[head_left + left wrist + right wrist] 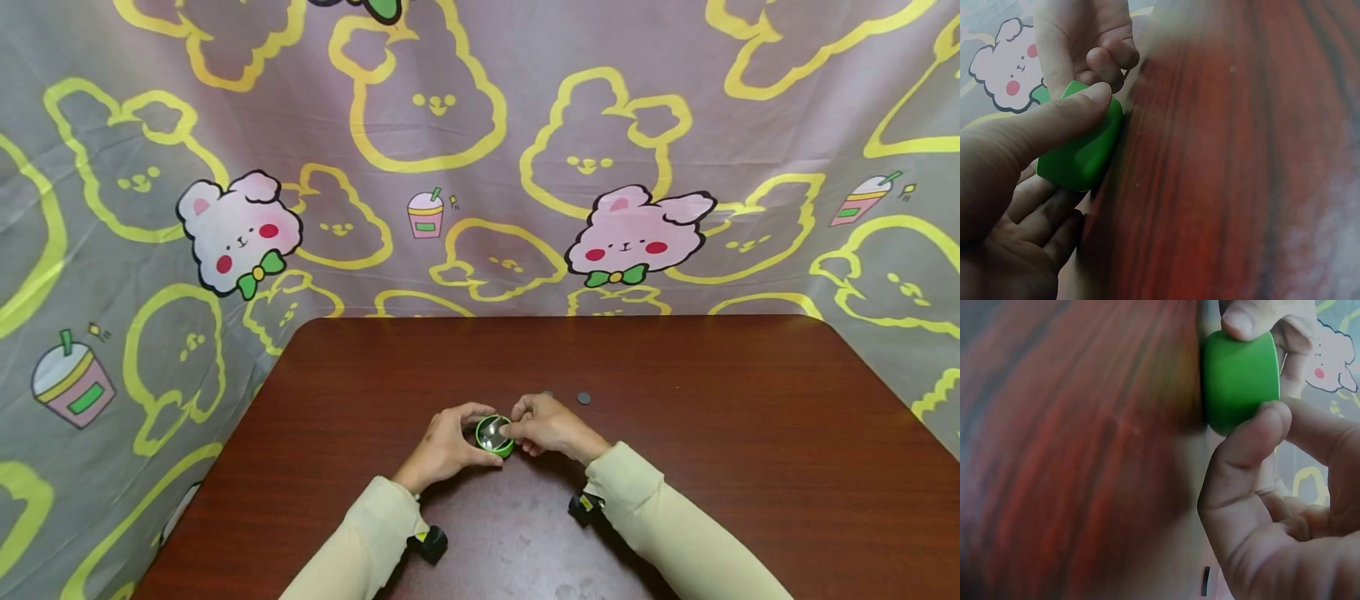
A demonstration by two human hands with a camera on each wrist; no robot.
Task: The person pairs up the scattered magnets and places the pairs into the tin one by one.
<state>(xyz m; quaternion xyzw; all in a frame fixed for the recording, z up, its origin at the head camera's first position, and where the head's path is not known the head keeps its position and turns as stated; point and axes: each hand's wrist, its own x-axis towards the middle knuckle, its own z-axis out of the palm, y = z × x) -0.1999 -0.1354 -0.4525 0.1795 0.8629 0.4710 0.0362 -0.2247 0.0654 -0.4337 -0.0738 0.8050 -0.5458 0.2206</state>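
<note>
Reddish-brown tabletop [735, 467] bears a green cup [1241, 378]; the left hand [447, 442] grasps its side, the right hand [551, 425] touches its rim, exact hold unclear. Only the head view shows its shiny interior [490, 432], a grey disc [583, 398] beyond, then rabbit-printed cloth [517, 42].

Pinkish-grey cloth [510, 187] hanging behind the tabletop [720, 400], pretty cute tbh: chunky yellow doodle outlines [427, 163] all over, pale bunnies [637, 232] with red cheeks, some pink drink cups [426, 217]. Tabletop's dark reddish-brown with wood grain, far corners rounded.
</note>
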